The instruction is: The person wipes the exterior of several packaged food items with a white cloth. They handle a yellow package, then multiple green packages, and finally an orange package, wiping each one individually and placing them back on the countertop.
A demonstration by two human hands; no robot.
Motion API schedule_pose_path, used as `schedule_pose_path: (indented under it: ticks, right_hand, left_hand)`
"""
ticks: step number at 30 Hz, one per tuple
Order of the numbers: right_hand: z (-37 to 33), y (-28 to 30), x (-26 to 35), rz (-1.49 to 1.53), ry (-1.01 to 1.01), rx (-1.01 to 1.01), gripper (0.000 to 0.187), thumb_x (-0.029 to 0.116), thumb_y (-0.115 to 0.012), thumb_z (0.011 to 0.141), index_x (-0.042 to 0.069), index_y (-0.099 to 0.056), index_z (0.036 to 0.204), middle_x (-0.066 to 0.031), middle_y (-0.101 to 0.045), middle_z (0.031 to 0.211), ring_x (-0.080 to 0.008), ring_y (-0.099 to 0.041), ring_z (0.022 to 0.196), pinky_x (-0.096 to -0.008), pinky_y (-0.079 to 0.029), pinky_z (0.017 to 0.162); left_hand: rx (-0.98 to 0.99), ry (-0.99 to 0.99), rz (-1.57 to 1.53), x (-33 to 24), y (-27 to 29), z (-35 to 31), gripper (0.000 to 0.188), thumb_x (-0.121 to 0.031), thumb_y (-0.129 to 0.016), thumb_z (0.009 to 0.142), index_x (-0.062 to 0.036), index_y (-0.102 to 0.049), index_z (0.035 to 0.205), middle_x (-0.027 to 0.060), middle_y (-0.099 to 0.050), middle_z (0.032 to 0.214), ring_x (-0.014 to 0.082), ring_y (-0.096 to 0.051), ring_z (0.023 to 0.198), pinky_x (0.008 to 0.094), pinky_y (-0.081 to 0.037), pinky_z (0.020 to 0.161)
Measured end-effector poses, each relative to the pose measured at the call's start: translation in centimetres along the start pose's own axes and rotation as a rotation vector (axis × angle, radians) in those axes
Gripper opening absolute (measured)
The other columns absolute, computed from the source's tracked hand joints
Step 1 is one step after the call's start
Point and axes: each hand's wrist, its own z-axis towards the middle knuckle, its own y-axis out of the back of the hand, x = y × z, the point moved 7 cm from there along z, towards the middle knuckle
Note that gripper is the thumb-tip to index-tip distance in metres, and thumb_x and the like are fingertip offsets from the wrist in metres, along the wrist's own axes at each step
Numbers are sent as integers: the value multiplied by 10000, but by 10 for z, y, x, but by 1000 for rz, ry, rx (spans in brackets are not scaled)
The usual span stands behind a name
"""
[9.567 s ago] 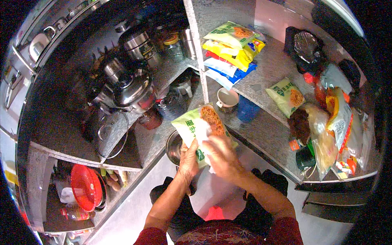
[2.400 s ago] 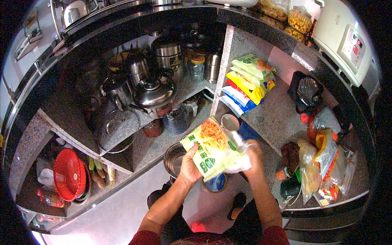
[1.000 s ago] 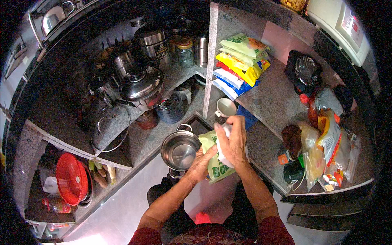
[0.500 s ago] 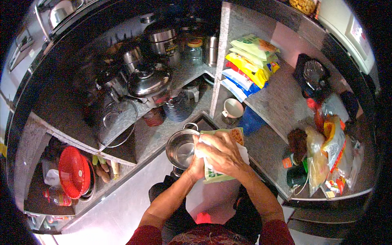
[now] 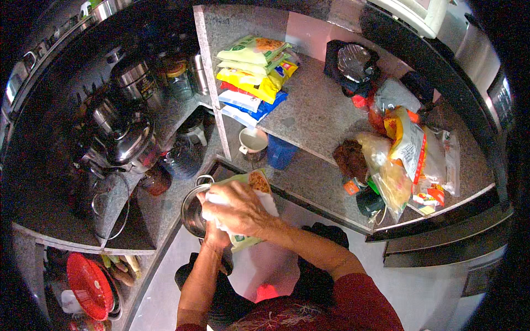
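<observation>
My hands are together over the near edge of the lower shelf. My right hand is closed over a pale green and white food packet with an orange food picture on its corner. My left hand grips it from beneath, its fingers mostly hidden. A crumpled white piece shows between the hands; I cannot tell if it is cloth or part of the packet. Just left of my hands, a steel pot with a loop handle is partly covered by them.
Similar packets are stacked with yellow and blue ones on the right shelf. Below are a white cup and a blue container. Steel pots fill the left shelf; a red basin stands lower left. Plastic bags lie right.
The view has turned to the right, so the shelves and my hands appear further left. Both hands keep hold of the packet beside the steel pot.
</observation>
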Motion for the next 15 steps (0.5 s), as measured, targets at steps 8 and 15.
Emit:
schedule_pose_path:
  ticks: [8,15]
  right_hand:
    - [-1,22,-58,-317,-373,-92,319,69,-575,736,82,-546,1054,-154,-500,970,-321,-480,926,-423,-391,795]
    - [1,12,-36,-300,-375,26,370,65,-592,727,85,-526,1090,-171,-476,1017,-347,-483,924,-424,-412,783]
  left_hand:
    - [-50,-16,-5,-8,-30,-8,503,-250,-651,794,-76,-445,1219,67,-547,1141,210,-537,1039,376,-424,920]
    - [-64,-167,-161,-27,-23,-2,626,-489,-573,797,-87,-423,1252,89,-516,1210,255,-506,1088,410,-386,955]
